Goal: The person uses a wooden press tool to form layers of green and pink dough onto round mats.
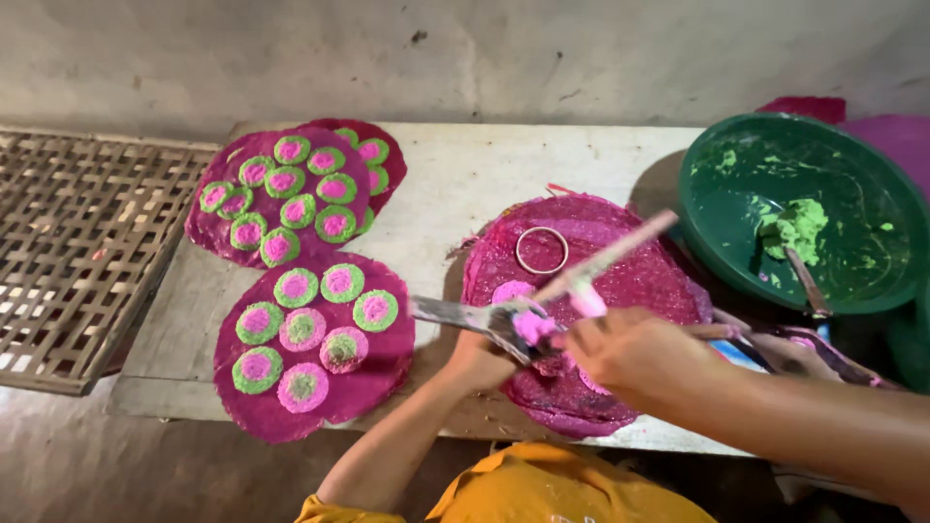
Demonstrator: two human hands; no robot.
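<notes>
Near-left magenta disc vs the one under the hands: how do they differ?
The near-left disc carries seven green-and-pink rounds; the disc under the hands carries only a metal ring and one pink round. The near-left disc lies fully in view; the hands partly cover the other. Both are magenta, roundish, flat on the board.

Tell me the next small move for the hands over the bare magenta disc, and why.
Probably carry the pink paste on the blade in the left hand into the metal ring. The ring lies empty on the magenta disc, which shows only one pink patch, while the right hand holds a stick against the loaded paste, as if to push it off.
</notes>
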